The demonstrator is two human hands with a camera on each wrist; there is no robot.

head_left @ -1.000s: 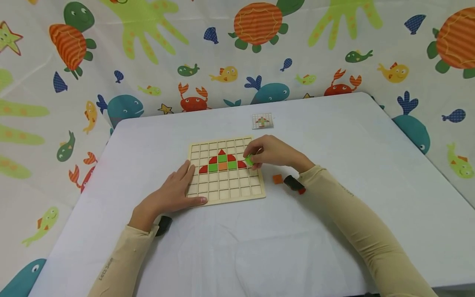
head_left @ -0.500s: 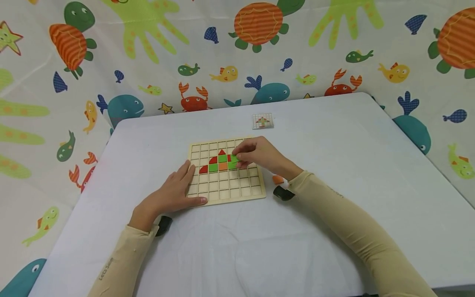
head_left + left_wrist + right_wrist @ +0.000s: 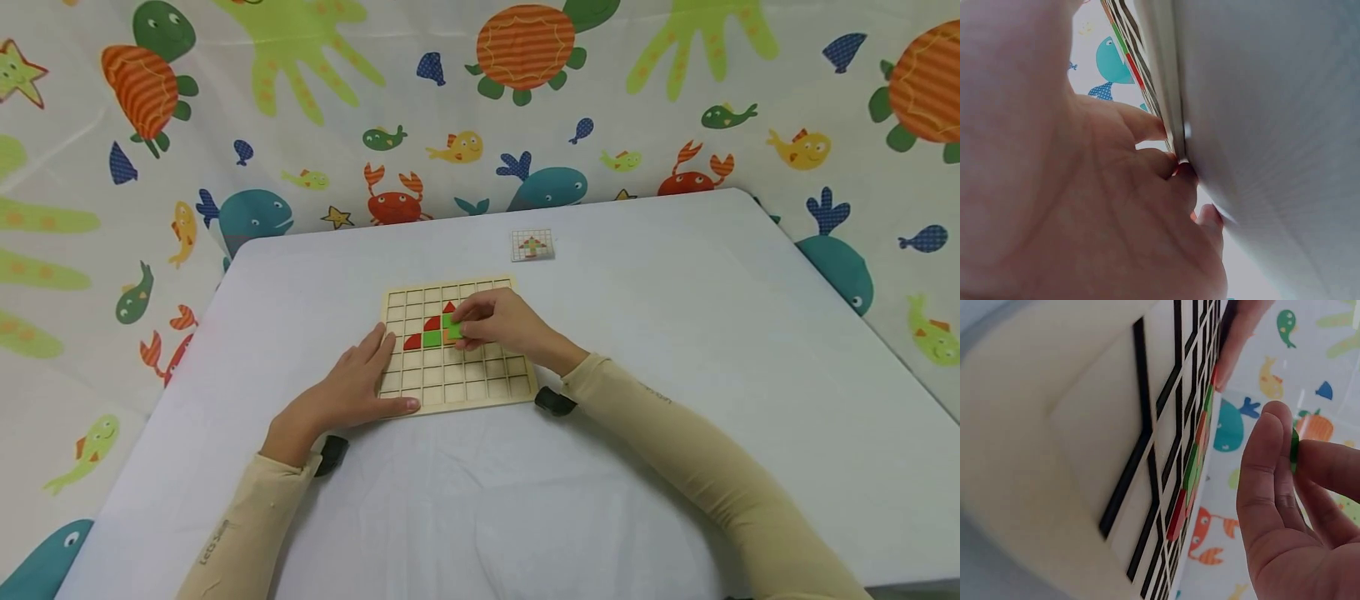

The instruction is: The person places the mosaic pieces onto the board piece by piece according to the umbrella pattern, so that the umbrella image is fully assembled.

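Note:
My right hand [image 3: 506, 325] pinches a green square tile [image 3: 455, 332] between thumb and fingers, over the middle of the wooden grid board [image 3: 453, 375]. In the right wrist view, the same green tile [image 3: 1294, 450] shows edge-on, apart from the board. Tiles lie in the grid: a red triangle [image 3: 449, 307], red curved tiles [image 3: 413, 342] on the left, a green square [image 3: 432, 339]. My right hand hides the tiles on the right side. My left hand [image 3: 341, 396] rests at the board's near left corner, fingers along the left edge, thumb on the front edge.
A small picture card [image 3: 532, 246] with a coloured tile pattern lies behind the board on the white tablecloth [image 3: 660, 283]. A printed curtain [image 3: 442, 100] hangs behind the table. A black wrist device [image 3: 555, 402] sits beneath my right wrist.
My right hand has carried the green tile leftward, from the board's right edge to its middle. The loose orange tile to the right is now hidden by the right arm. The left hand stays put.

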